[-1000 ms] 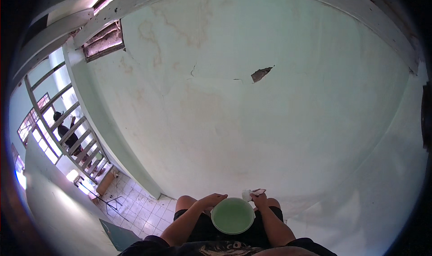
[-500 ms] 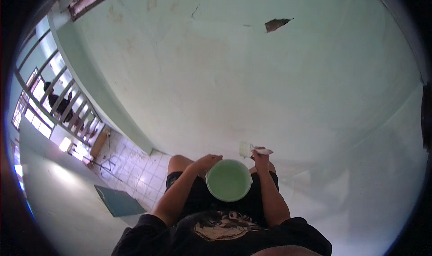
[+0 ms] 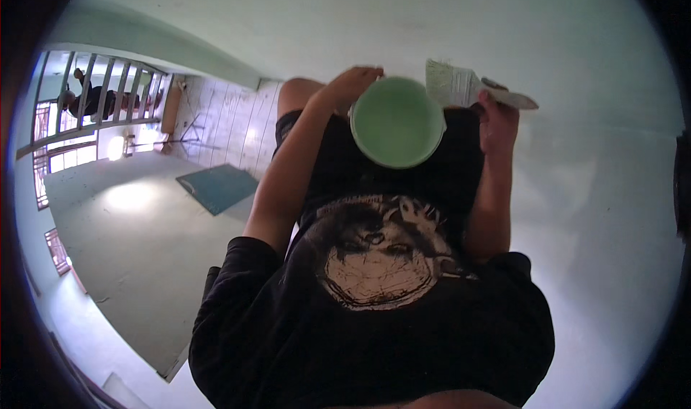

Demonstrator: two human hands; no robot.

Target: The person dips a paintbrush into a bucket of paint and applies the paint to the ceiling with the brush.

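Observation:
A round bucket [image 3: 398, 125] with pale green paint inside sits over my lap. At its far left rim is my left hand [image 3: 355, 82], its fingers curled against the edge and holding it. To the right of the bucket, my right hand [image 3: 498, 121] is closed around the pale handle of a wide paintbrush [image 3: 455, 82]. The bristles point left, at the bucket's far right rim, and carry some greenish paint. Whether they touch the rim I cannot tell.
A pale green wall [image 3: 324, 20] rises in front of my knees. Behind a railing [image 3: 101, 96] at the far left is another person [image 3: 97, 100]. White floor tiles [image 3: 227, 117] and a bluish-grey panel [image 3: 218, 187] lie to the left, with a bright lamp [image 3: 116, 147] beyond.
The view has tipped down toward my body, so less wall shows. The paintbrush has come back from near the wall to the bucket's rim. Both hands keep their hold.

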